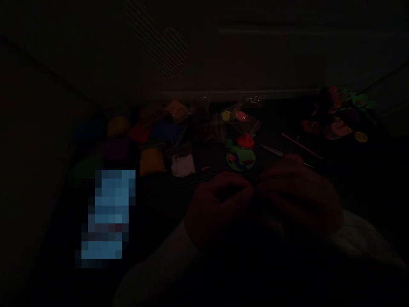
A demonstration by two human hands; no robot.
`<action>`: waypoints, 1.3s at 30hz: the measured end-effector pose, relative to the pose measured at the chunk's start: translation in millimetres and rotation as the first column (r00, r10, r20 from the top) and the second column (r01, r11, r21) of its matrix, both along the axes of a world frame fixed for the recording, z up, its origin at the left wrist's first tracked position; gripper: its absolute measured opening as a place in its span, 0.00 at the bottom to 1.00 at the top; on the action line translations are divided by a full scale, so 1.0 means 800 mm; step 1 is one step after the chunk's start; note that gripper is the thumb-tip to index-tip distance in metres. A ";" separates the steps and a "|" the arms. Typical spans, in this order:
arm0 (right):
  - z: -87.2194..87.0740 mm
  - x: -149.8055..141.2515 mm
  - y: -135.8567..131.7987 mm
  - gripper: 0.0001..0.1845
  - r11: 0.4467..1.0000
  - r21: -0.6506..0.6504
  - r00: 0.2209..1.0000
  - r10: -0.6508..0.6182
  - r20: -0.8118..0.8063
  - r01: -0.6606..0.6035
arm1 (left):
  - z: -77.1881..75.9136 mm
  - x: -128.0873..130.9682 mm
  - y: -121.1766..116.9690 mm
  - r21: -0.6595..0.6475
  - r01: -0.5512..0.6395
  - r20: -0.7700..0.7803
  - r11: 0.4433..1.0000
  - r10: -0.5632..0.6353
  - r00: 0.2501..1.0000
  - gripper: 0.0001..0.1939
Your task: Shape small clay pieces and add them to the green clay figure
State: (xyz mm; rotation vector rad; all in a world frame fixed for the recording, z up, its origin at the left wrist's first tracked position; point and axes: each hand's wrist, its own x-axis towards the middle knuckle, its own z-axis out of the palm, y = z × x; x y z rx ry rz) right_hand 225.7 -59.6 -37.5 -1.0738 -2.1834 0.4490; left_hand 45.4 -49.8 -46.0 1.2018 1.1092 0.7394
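The picture is very dark. My left hand point(219, 202) and my right hand point(297, 194) meet low in the middle, fingertips pinched close together. Whatever sits between them is too dark and small to make out. Just beyond the fingers lies a round green piece point(249, 154) that looks like modelling clay, with a red lump point(245, 140) at its top and blue and orange details on it. A pointed metal tool point(271, 149) lies partly behind my right hand. Farther right rests a thin pink stick point(302, 146).
Bags of coloured clay, among them an orange bag point(152, 161) and a white bag point(183, 165), spread over the left and back. A bright pixelated rectangle point(110, 213) glows at lower left. Small colourful clay pieces point(340, 128) cluster at the back right, before a pale wall point(271, 59).
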 end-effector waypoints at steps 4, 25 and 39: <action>0.000 0.000 0.001 0.08 0.999 0.037 0.999 0.001 0.040 -0.002 | -0.002 0.000 0.001 0.016 -0.015 -0.031 1.000 0.015 0.999 0.01; -0.037 -0.010 0.062 0.06 0.999 0.021 0.935 -0.034 0.354 0.029 | -0.051 0.003 0.000 0.652 0.267 -0.711 0.709 0.450 0.540 0.15; -0.040 -0.015 0.063 0.07 0.998 -0.003 0.938 -0.058 0.341 0.062 | -0.029 -0.008 0.012 0.439 0.403 -0.793 0.803 0.136 0.594 0.14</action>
